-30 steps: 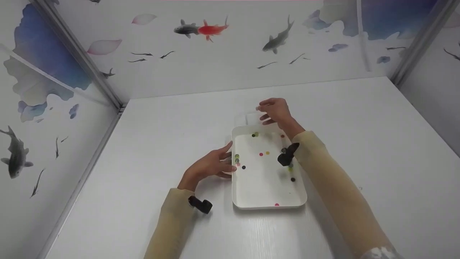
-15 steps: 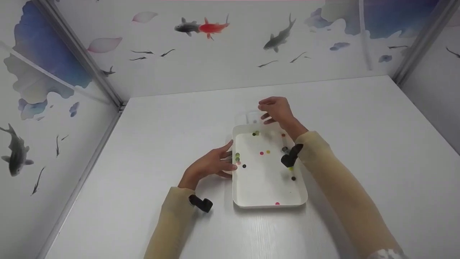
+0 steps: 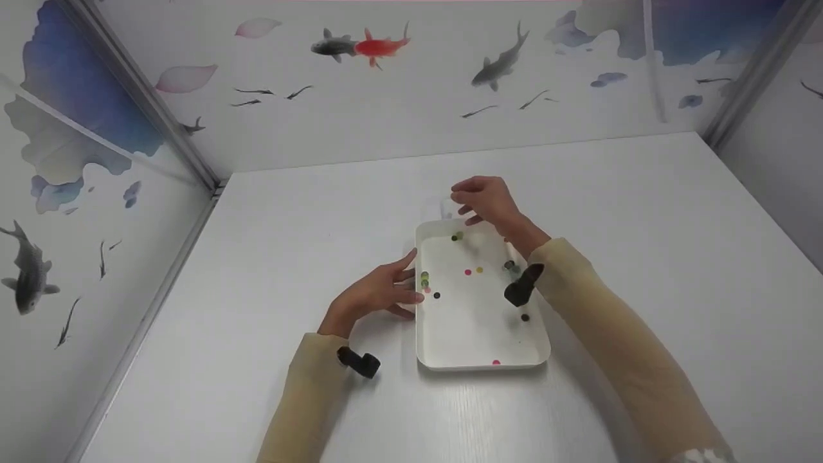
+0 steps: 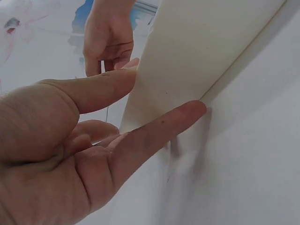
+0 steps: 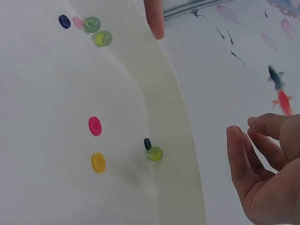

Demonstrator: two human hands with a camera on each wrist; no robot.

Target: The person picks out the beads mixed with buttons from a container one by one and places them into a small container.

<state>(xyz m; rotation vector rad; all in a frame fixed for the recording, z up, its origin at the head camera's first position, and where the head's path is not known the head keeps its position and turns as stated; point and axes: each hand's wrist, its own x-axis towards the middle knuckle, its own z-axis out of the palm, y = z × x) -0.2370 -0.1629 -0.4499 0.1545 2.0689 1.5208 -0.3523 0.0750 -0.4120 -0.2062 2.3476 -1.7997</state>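
In the head view a shallow white tray [image 3: 472, 334] holds scattered buttons and glass marbles. My left hand [image 3: 379, 292] rests along its left side, fingers extended; the left wrist view shows fingertips at the rim and one straight finger against the outer wall. Beyond the tray's far edge, my right hand [image 3: 488, 200] hovers over a clear plastic container [image 3: 445, 209], partly hiding it. In the right wrist view its thumb and fingers bend loosely, with nothing visible between them. A pink button [image 5: 95, 126], a yellow button [image 5: 98, 162] and a green marble [image 5: 155, 153] lie in the tray.
A dark button [image 5: 64, 21] and two more marbles sit by the tray's left wall. A red-pink button [image 3: 496, 363] lies at the near wall. The white table [image 3: 257, 270] is bounded by panels with painted fish [image 3: 381, 47].
A small dark spot has appeared inside the clear container. My right hand has shifted slightly left and towards the tray over it. My left hand stays at the tray's side.
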